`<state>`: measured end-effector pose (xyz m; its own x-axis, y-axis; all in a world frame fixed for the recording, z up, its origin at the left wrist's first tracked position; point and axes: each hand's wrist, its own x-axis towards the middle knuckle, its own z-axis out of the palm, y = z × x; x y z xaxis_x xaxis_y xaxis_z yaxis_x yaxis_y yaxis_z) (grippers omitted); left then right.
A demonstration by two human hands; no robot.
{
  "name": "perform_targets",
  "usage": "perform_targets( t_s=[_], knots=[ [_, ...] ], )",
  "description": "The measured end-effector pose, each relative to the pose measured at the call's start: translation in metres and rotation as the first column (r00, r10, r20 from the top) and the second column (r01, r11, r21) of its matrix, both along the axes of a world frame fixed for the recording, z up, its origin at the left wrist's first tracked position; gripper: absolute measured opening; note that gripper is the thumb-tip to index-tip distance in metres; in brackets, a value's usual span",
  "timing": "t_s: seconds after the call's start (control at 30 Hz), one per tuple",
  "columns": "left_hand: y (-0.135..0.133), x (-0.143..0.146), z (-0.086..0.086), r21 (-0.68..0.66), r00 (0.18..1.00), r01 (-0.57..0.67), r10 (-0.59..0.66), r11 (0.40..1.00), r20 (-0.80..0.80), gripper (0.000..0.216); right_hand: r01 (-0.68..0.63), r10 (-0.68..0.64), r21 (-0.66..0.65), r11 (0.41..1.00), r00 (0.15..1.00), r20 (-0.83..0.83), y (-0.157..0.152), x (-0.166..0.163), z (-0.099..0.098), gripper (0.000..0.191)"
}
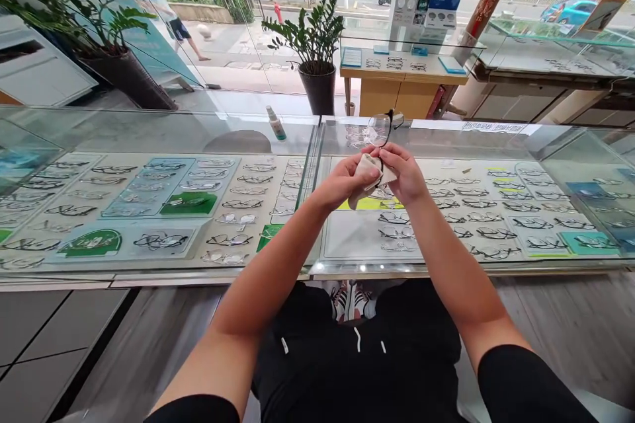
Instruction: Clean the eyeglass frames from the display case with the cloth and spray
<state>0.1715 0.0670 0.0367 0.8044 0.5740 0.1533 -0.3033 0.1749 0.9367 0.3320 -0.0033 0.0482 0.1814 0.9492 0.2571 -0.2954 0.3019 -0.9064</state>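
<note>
Both my hands meet above the glass display counter (357, 244), holding a pair of eyeglasses (380, 129) with dark temples. The lenses stick up past my fingertips, toward the window. My left hand (350, 178) is closed around a pale cleaning cloth (364, 168), which is bunched at a dark temple of the glasses. On the other side, my right hand (404, 175) pinches the glasses with its fingertips. Part of the cloth hangs below my left fingers. Exactly where each finger touches the frame is partly hidden.
Rows of eyeglasses (496, 233) lie under the counter glass on both sides. A small spray bottle (276, 124) stands on the counter to the left. Beyond are a potted plant (317, 86), a wooden display table (381, 96) and a large window onto the street.
</note>
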Motion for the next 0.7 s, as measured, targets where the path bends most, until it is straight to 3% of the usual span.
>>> perform_targets(
  t_s=[0.27, 0.53, 0.7],
  knots=[
    [-0.005, 0.004, -0.002, 0.121, 0.999, -0.027, 0.024, 0.992, 0.023, 0.054, 0.003, -0.003, 0.003, 1.000, 0.996, 0.084, 0.001, 0.005, -0.001, 0.028],
    [-0.004, 0.008, -0.008, 0.275, 0.988, -0.155, 0.142, 0.949, 0.064, 0.050, -0.024, 0.024, -0.002, 1.000, 0.997, 0.067, -0.001, 0.004, 0.007, 0.027],
    [-0.006, 0.004, -0.002, 0.328, 0.995, -0.097, 0.083, 0.940, 0.055, 0.046, -0.054, 0.054, 0.024, 0.998, 0.999, 0.007, 0.000, 0.006, 0.005, 0.026]
  ],
)
